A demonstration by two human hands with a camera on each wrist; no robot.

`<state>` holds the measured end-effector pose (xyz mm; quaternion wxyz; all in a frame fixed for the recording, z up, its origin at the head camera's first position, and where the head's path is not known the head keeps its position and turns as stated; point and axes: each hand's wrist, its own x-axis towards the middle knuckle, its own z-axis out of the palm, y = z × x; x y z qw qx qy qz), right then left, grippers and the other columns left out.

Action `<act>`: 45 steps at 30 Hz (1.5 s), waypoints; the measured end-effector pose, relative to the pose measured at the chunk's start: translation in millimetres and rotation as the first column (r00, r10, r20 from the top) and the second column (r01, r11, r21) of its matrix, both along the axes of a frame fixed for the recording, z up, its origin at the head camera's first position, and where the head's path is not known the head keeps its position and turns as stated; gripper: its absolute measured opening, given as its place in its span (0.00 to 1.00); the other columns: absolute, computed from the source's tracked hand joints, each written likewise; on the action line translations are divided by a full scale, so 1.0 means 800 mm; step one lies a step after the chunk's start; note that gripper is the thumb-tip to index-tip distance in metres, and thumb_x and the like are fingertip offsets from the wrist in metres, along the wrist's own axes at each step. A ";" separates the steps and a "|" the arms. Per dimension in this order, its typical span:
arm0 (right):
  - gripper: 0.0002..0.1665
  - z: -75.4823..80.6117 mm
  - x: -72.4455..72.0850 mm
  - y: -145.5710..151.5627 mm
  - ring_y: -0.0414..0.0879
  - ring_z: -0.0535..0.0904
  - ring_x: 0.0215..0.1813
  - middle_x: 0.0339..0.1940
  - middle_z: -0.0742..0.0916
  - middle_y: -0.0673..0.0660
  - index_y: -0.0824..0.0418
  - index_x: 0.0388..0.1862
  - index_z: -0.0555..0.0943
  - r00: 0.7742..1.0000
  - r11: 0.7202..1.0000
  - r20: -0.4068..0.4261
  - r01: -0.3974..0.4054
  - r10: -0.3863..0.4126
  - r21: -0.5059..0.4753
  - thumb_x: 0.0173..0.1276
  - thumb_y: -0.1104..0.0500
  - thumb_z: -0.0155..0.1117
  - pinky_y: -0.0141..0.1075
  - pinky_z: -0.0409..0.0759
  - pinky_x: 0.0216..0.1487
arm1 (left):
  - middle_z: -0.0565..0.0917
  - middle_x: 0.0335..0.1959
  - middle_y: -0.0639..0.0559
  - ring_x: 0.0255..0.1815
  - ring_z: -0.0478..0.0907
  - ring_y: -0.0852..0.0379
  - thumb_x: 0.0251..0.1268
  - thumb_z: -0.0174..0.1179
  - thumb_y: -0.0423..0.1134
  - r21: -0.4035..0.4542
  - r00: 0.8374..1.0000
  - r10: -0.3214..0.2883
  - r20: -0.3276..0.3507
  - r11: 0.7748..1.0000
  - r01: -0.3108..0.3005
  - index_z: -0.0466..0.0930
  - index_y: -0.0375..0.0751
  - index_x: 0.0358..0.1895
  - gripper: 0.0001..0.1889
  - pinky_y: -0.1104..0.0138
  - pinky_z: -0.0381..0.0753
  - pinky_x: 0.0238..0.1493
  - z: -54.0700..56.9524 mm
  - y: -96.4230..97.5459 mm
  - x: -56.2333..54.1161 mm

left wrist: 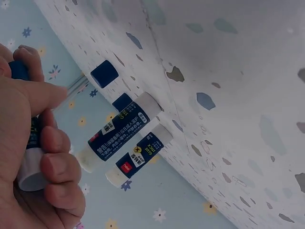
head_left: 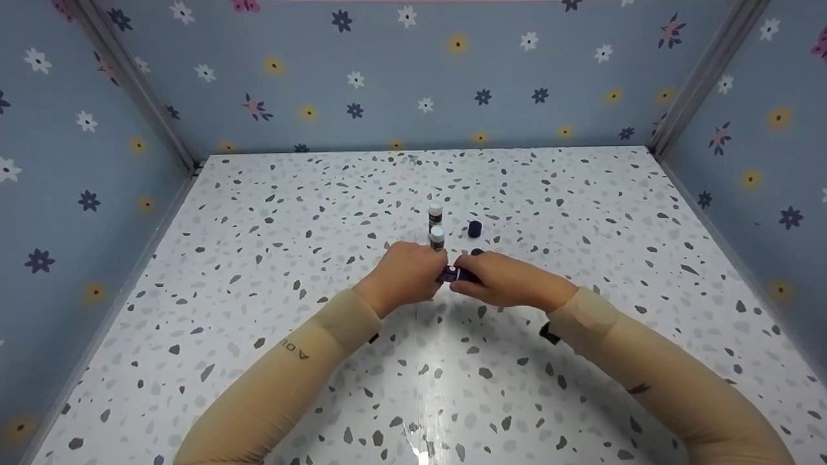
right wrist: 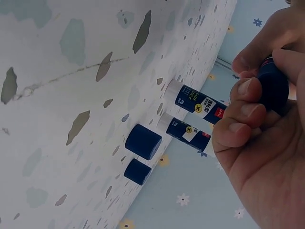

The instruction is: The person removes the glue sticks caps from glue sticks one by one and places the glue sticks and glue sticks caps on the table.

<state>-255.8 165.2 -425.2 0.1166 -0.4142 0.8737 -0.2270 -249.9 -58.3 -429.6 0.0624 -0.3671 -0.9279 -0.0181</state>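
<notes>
My left hand (head_left: pixel 413 271) grips a dark blue glue stick (head_left: pixel 447 274), held sideways above the table. Its white base (left wrist: pixel 32 172) pokes out below the curled fingers in the left wrist view. From the other side my right hand (head_left: pixel 507 279) pinches the stick's dark blue cap (right wrist: pixel 272 88) between thumb and fingers. Whether the cap has parted from the body is hidden by the hands. Just beyond the hands, two uncapped glue sticks stand upright, one nearer (head_left: pixel 437 239) and one farther (head_left: pixel 435 216), each showing a whitish top.
Two loose blue caps stand right of the upright sticks: a farther cap (head_left: pixel 475 228) and a nearer cap (head_left: pixel 477 252), partly behind my right hand. The speckled white table (head_left: pixel 310 213) is bounded by a flowered blue back wall (head_left: pixel 387 77) and side walls.
</notes>
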 end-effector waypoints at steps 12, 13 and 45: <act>0.16 0.002 -0.002 0.006 0.39 0.68 0.28 0.28 0.75 0.49 0.63 0.48 0.79 0.993 0.999 0.118 0.009 -0.005 -0.036 0.90 0.52 0.52 0.37 0.70 0.35 | 0.85 0.25 0.47 0.25 0.82 0.47 0.75 0.66 0.41 0.048 0.999 0.023 -0.032 0.999 -0.022 0.83 0.40 0.35 0.10 0.51 0.85 0.32 -0.003 -0.002 0.004; 0.16 0.002 -0.002 0.006 0.39 0.68 0.28 0.28 0.74 0.48 0.63 0.48 0.79 0.991 0.999 0.131 0.010 -0.006 -0.035 0.90 0.52 0.51 0.37 0.70 0.35 | 0.85 0.25 0.46 0.25 0.81 0.48 0.76 0.66 0.41 0.050 0.999 0.020 -0.033 0.999 -0.019 0.83 0.40 0.35 0.10 0.51 0.85 0.31 -0.003 -0.002 0.005; 0.14 0.017 -0.003 0.009 0.37 0.67 0.27 0.26 0.74 0.48 0.63 0.45 0.79 0.992 0.997 0.106 -0.071 0.072 -0.013 0.89 0.55 0.53 0.34 0.69 0.32 | 0.80 0.21 0.49 0.21 0.72 0.51 0.69 0.66 0.37 0.102 0.999 0.007 0.042 0.995 -0.011 0.78 0.43 0.26 0.12 0.50 0.84 0.30 0.003 -0.010 -0.001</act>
